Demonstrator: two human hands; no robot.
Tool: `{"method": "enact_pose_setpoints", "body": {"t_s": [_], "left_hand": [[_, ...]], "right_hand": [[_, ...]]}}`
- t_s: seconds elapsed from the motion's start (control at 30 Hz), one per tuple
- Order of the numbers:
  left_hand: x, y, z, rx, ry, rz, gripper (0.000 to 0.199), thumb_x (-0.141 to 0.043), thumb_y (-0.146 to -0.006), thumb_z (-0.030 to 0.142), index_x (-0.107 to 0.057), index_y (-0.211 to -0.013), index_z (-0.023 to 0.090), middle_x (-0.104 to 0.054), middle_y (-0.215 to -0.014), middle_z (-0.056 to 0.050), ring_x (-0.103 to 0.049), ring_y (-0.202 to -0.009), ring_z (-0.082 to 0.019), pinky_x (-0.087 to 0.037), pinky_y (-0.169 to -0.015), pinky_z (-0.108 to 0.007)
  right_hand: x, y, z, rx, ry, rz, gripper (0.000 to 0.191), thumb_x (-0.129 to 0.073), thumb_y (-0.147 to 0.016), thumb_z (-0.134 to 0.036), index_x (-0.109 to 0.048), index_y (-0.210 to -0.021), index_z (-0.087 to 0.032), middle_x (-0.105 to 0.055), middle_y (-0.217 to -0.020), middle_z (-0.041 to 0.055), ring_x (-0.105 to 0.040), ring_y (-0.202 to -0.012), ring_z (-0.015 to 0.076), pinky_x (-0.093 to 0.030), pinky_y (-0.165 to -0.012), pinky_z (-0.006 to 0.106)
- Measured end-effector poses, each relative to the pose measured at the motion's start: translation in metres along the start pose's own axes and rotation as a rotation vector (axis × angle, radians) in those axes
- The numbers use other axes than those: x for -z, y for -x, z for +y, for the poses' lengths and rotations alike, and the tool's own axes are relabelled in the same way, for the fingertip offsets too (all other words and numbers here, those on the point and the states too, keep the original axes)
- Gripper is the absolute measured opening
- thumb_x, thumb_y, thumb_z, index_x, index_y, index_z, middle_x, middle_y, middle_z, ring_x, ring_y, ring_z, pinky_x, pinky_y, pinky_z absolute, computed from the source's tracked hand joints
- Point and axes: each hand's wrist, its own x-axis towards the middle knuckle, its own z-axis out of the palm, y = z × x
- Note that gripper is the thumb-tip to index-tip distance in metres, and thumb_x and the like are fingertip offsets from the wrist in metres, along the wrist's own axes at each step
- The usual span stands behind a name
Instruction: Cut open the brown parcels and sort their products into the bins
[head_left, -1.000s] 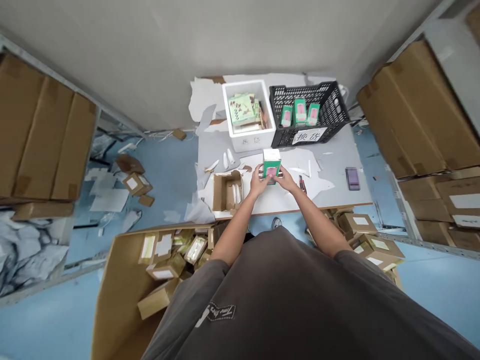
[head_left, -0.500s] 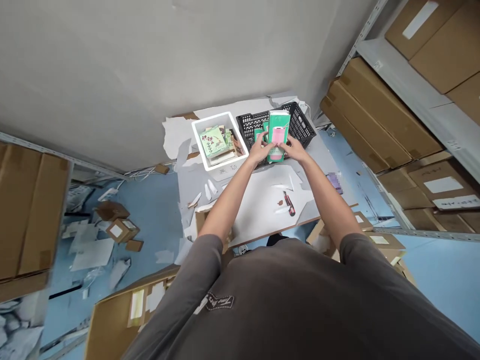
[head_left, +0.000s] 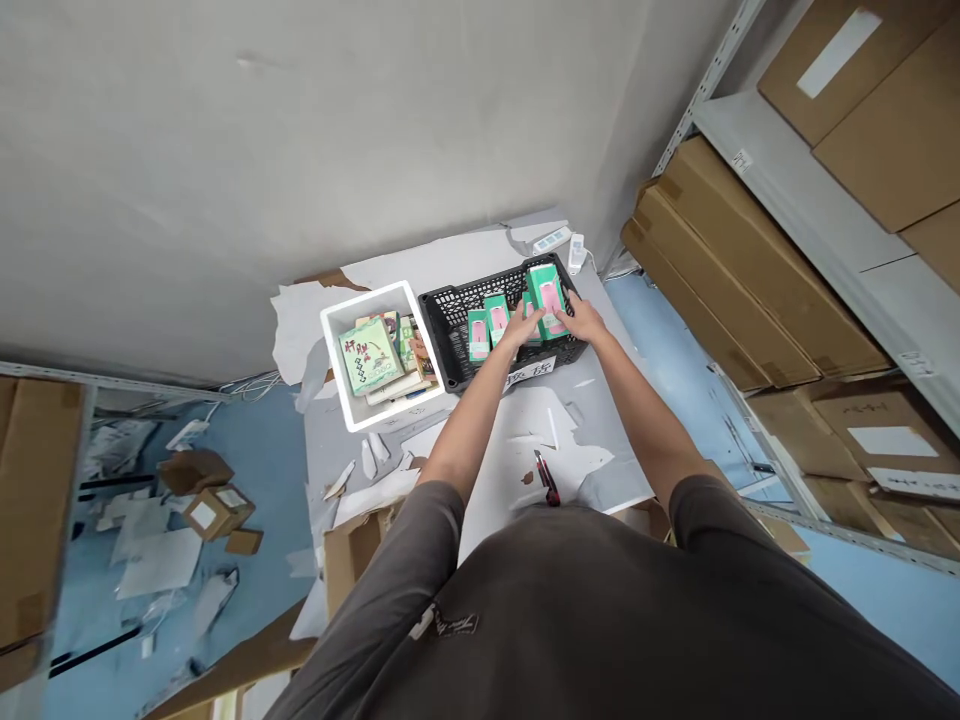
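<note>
A green box with a pink panel [head_left: 550, 290] stands in the right end of a black plastic crate [head_left: 440, 350]. My right hand [head_left: 585, 320] is closed on its right side. My left hand [head_left: 520, 328] has its thumb and fingers against the box's left side; the grip is partly hidden. Similar green-and-pink boxes [head_left: 496, 315] stand to the left in the same crate, one partly covered by my left hand. Beside the crate, a white box [head_left: 342, 395] holds several booklets or flat packs, with a pale green one [head_left: 369, 357] on top.
A utility knife [head_left: 547, 478] lies on the paper-covered table [head_left: 495, 500] near my body. Power strips [head_left: 553, 240] sit behind the crate. Shelves with cardboard cartons [head_left: 750, 270] flank the right; paper scraps and small cartons [head_left: 217, 512] litter the left floor.
Both hands have lowered the green-and-pink box from above the crate's front to inside its right end. The camera view has shifted, so the table sits lower and further left.
</note>
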Motion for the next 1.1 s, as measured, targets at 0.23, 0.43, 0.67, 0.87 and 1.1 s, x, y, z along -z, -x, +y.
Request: {"method": "enact_pose_setpoints", "body": {"t_s": [0.23, 0.43, 0.67, 0.87, 1.1], "left_hand": [[0.031, 0.013, -0.026, -0.099, -0.121, 0.149, 0.089, -0.085, -0.09, 0.057, -0.051, -0.169, 0.031, -0.058, -0.167, -0.013, -0.051, -0.159, -0.036, -0.04, -0.13, -0.05], [0.09, 0.095, -0.021, -0.316, -0.244, 0.218, 0.086, -0.081, -0.095, 0.051, -0.048, -0.171, 0.026, -0.052, -0.172, -0.014, -0.044, -0.164, -0.035, -0.032, -0.136, -0.05], [0.221, 0.264, -0.082, -0.387, -0.254, 0.393, 0.08, -0.079, -0.098, 0.053, -0.05, -0.169, 0.029, -0.054, -0.169, -0.012, -0.04, -0.165, -0.035, -0.033, -0.135, -0.051], [0.328, 0.45, -0.186, -0.229, -0.278, 0.534, 0.07, -0.081, -0.092, 0.041, -0.062, -0.158, 0.024, -0.059, -0.163, -0.013, -0.053, -0.154, -0.034, -0.041, -0.13, -0.047], [0.337, 0.566, -0.287, -0.169, -0.398, 0.336, 0.052, -0.08, -0.083, 0.024, -0.077, -0.136, 0.022, -0.071, -0.144, -0.013, -0.06, -0.143, -0.034, -0.041, -0.132, -0.051]], "right_hand": [[0.006, 0.038, -0.004, 0.077, 0.088, 0.188, 0.075, -0.062, -0.101, -0.063, -0.056, -0.161, -0.018, -0.049, -0.167, 0.0233, -0.043, -0.156, 0.0474, -0.037, -0.131, 0.069], [-0.009, 0.076, -0.066, 0.23, 0.145, 0.165, 0.08, -0.061, -0.102, -0.06, -0.046, -0.169, -0.019, -0.039, -0.175, 0.022, -0.036, -0.161, 0.0471, -0.032, -0.134, 0.07], [-0.105, 0.147, -0.175, 0.473, 0.133, 0.05, 0.082, -0.052, -0.105, -0.068, -0.04, -0.172, -0.021, -0.036, -0.177, 0.0214, -0.032, -0.164, 0.049, -0.032, -0.131, 0.075], [-0.24, 0.262, -0.283, 0.58, 0.066, -0.157, 0.086, -0.059, -0.102, -0.069, -0.04, -0.172, -0.024, -0.034, -0.178, 0.0191, -0.032, -0.163, 0.0494, -0.031, -0.133, 0.073], [-0.353, 0.377, -0.349, 0.592, 0.067, -0.449, 0.08, -0.077, -0.094, -0.061, -0.058, -0.163, -0.023, -0.037, -0.176, 0.0193, -0.031, -0.161, 0.0517, -0.033, -0.132, 0.073]]}}
